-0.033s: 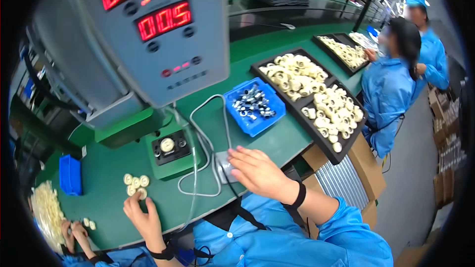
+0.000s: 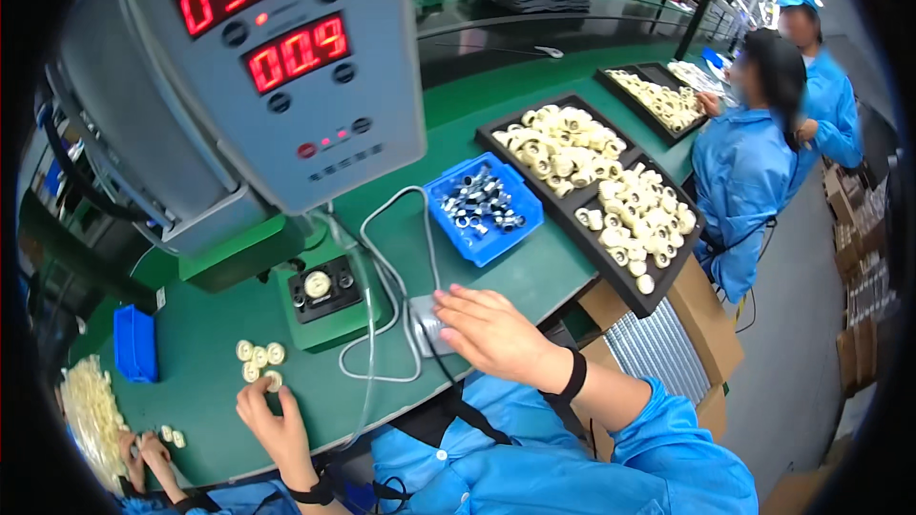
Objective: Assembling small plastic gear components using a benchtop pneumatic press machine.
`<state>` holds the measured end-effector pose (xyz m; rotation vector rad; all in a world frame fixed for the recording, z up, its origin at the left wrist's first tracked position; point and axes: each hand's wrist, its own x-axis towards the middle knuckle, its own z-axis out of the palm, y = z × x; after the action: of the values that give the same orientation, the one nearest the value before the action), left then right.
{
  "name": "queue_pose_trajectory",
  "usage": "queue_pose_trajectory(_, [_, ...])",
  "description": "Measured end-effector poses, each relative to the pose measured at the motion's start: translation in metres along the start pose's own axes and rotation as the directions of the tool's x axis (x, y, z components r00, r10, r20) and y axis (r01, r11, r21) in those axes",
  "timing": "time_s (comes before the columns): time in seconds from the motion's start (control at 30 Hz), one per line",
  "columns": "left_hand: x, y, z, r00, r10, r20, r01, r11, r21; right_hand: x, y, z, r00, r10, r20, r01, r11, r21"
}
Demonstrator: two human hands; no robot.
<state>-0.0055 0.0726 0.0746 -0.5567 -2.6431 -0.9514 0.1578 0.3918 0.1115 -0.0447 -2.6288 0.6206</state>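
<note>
A long green workbench (image 2: 534,277) ran from the lower left of the frame to the upper right, its near edge cutting diagonally past the person's blue sleeves. A grey machine housing (image 2: 277,86) with two red displays filled the upper left. Two black trays (image 2: 658,300) of cream rings lay at centre right, with open bench between them and the blue bin (image 2: 485,206) of metal parts. Compared with the earlier frame, only the red digits had changed. The right hand (image 2: 496,334) lay flat, fingers open, on a grey switch box (image 2: 426,322) at lower centre. The left hand (image 2: 272,415) pinched one cream ring (image 2: 274,381) at lower left, beside a small cluster.
</note>
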Motion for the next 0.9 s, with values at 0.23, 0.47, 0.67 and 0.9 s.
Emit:
queue_pose_trajectory(0.23, [-0.005,0.009,0.006,0.989,0.117,-0.095,-0.117,0.993,0.006,0.014,0.047,-0.035,0.942,0.095,-0.323,-0.073,0.994,0.079])
queue_pose_trajectory(0.47, [-0.005,0.008,0.0,0.994,0.091,-0.061,-0.093,0.995,-0.025,0.066,0.078,-0.028,0.954,0.298,-0.005,-0.269,0.854,-0.446])
queue_pose_trajectory(0.67, [-0.003,0.011,0.002,0.993,0.084,-0.087,-0.087,0.996,-0.032,0.074,0.1,-0.012,0.93,0.366,0.007,-0.322,0.826,-0.464])
queue_pose_trajectory(0.9, [-0.004,0.014,-0.001,0.993,0.074,-0.089,-0.077,0.996,-0.038,0.06,0.096,-0.036,0.935,0.343,-0.087,-0.352,0.927,-0.131])
